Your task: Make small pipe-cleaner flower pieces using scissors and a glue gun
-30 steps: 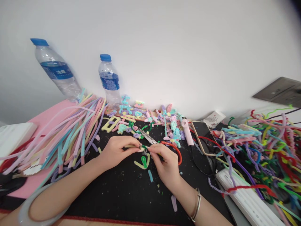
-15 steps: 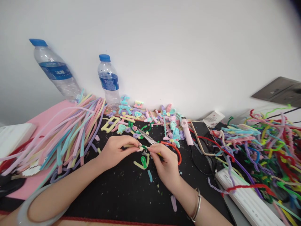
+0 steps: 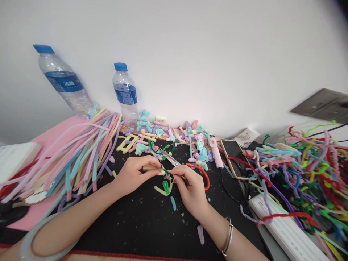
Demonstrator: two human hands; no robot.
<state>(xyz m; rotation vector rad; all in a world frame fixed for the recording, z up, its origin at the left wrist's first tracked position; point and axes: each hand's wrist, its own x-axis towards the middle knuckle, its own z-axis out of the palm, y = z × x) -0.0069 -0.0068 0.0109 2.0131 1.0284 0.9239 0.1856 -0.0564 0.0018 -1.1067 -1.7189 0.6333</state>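
Above the black mat (image 3: 141, 224), my left hand (image 3: 137, 172) pinches a pale yellow fuzzy stem near its end. My right hand (image 3: 191, 188) has thumb and index finger pressed together on the green part of the same small piece (image 3: 165, 171). The fingertips of both hands nearly meet, and part of the piece is hidden by them. Just below lies a pale yellow bent stem (image 3: 160, 191) with a green loop (image 3: 166, 187). Scissors with red-orange handles (image 3: 206, 175) lie beyond and partly beneath my right hand, blades pointing to the upper left.
Two water bottles (image 3: 65, 81) (image 3: 125, 90) stand by the wall. Pastel stems (image 3: 89, 152) are heaped at left, tangled colourful stems (image 3: 320, 174) at right. Small fuzzy shapes (image 3: 199, 148) line the back. A phone (image 3: 234, 156), pink device (image 3: 216, 151) and white power strip (image 3: 285, 228) lie at right.
The fingers of my right hand have shifted very slightly at the small piece. Otherwise the hands and objects look the same.
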